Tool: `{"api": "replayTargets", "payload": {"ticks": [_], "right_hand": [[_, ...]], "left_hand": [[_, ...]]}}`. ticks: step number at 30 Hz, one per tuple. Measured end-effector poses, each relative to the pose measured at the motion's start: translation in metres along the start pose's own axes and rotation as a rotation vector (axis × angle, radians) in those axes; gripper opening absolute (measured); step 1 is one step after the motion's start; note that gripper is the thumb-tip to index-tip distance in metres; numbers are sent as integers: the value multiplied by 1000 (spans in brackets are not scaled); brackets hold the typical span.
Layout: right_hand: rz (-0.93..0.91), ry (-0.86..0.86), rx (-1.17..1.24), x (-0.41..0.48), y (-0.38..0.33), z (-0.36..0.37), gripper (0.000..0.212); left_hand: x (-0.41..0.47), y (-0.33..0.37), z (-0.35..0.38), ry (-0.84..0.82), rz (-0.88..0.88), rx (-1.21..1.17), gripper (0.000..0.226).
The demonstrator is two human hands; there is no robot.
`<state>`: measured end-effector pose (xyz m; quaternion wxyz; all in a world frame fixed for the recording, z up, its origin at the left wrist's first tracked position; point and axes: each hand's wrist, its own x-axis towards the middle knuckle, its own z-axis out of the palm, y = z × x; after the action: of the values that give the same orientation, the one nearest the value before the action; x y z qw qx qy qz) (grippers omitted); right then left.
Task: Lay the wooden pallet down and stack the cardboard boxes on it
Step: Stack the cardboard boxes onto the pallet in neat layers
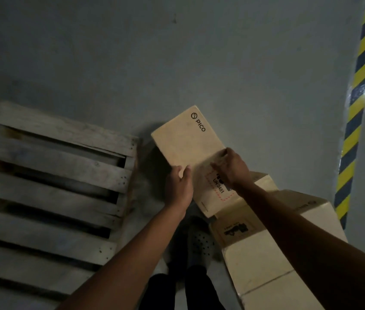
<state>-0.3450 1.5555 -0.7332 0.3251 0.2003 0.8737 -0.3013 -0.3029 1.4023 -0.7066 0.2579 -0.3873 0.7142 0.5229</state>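
Both hands, left hand (pixel 179 184) and right hand (pixel 233 167), grip a cardboard box (pixel 190 148), fingers wrapped on its edges, right of the flat pallet (pixel 49 182).

Held cardboard box (pixel 188 144): "PICO" logo, "UN 3481" label.

You have one wooden pallet (pixel 49 175), three cardboard boxes (pixel 188 151) (pixel 266 249) (pixel 264 179), and two hands (pixel 178 186) (pixel 233 167) in view.
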Motion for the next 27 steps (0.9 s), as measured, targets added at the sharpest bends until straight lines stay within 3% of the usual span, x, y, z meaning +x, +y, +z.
{"api": "replayTargets", "payload": {"ticks": [4,12,14,22,25,27], "right_hand": [[-28,58,3,-20,-2,22,74],[-174,16,-33,-60,-24,65,50],[-207,5,-60,-64,-24,76,48],[-191,-67,-90,-74,-25,100,74],[-188,-67,74,-68,-18,93,57],[-188,-72,61,-54,-13,89,42]], "left_hand": [[-1,-9,-3,52,0,71,49],[-11,-23,-15,104,-43,144,73],[-12,-29,-17,117,-70,54,76],[-8,-47,-25,195,-109,-219,80],[-4,-53,-23,191,-129,-199,76],[-2,-57,-21,197,-122,-161,84]]}}
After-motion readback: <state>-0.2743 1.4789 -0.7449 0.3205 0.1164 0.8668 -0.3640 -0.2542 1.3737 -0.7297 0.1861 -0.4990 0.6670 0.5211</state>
